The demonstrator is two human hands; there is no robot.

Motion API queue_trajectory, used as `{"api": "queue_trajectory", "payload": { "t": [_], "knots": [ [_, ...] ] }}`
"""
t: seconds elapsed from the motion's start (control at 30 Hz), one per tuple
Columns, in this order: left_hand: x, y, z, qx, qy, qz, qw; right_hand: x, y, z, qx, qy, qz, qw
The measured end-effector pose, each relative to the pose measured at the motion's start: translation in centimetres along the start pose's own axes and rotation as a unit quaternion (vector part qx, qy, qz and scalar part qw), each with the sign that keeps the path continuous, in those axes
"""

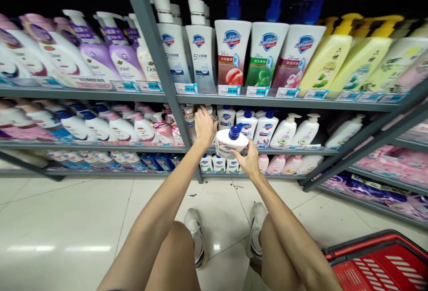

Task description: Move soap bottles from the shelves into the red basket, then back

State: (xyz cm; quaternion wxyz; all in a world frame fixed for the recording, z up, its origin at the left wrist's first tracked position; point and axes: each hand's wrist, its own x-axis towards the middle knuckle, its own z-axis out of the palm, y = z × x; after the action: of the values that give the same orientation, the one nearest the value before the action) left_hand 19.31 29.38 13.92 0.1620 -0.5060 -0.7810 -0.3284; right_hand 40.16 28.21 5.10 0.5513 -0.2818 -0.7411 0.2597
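Note:
My right hand (248, 159) grips a white pump bottle (224, 138) with a blue pump head, tilted in front of the middle shelf. Its label faces away from me and cannot be read. My left hand (204, 125) reaches into that shelf, fingers stretched forward and thumb apart, over white bottles in its left corner. Whether the fingertips touch a bottle is hidden. Just right of this hand stands a blue-capped white bottle (226, 116). Further right are more blue-pump bottles (266, 129) and white-pump bottles (283, 131).
Large Safeguard bottles (233, 52) and yellow pump bottles (329, 59) line the upper shelf (287, 100). A slanted grey post (160, 55) divides the shelving; Dove bottles (96, 61) stand left of it. On the tiled floor (83, 219), a red basket (381, 260) is at right.

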Motion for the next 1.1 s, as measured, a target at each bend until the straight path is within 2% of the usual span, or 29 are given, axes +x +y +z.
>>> {"api": "queue_trajectory", "payload": {
  "t": [0.07, 0.13, 0.23, 0.3, 0.33, 0.43, 0.53, 0.7, 0.93, 1.1],
  "knots": [
    [-1.5, 0.2, -1.0, -0.032, 0.026, 0.024, 0.999, -0.4, 0.1, -0.5, -0.005, -0.016, 0.004, 1.000],
    [-3.9, 0.2, -1.5, -0.093, 0.028, 0.032, 0.995, -0.7, 0.3, -1.1, -0.009, -0.027, 0.011, 1.000],
    [-8.9, -0.3, -0.7, -0.247, -0.019, -0.035, 0.968, -0.7, 0.2, -2.3, -0.011, -0.040, 0.042, 0.998],
    [-12.5, -0.5, 0.5, -0.362, -0.099, -0.101, 0.922, -0.6, -0.1, -3.3, -0.001, -0.046, 0.072, 0.996],
    [-14.1, -0.4, 1.0, -0.409, -0.145, -0.110, 0.894, -0.6, -0.3, -3.9, 0.008, -0.048, 0.089, 0.995],
    [-17.1, 0.5, 1.7, -0.507, -0.251, -0.085, 0.820, -0.8, -1.0, -5.5, 0.057, -0.054, 0.134, 0.988],
    [-17.5, 2.1, 1.4, -0.552, -0.295, -0.107, 0.773, -1.5, -1.2, -6.8, 0.116, -0.065, 0.158, 0.978],
    [-17.5, 3.5, 1.3, -0.559, -0.329, -0.152, 0.746, -2.8, 0.1, -8.0, 0.162, -0.080, 0.220, 0.959],
    [-18.4, 3.0, 2.9, -0.554, -0.332, -0.182, 0.741, -3.2, 0.9, -7.9, 0.183, -0.096, 0.287, 0.935],
    [-18.5, 2.5, 3.2, -0.544, -0.332, -0.187, 0.747, -3.3, 1.1, -7.3, 0.177, -0.108, 0.296, 0.932]
  ]
}}
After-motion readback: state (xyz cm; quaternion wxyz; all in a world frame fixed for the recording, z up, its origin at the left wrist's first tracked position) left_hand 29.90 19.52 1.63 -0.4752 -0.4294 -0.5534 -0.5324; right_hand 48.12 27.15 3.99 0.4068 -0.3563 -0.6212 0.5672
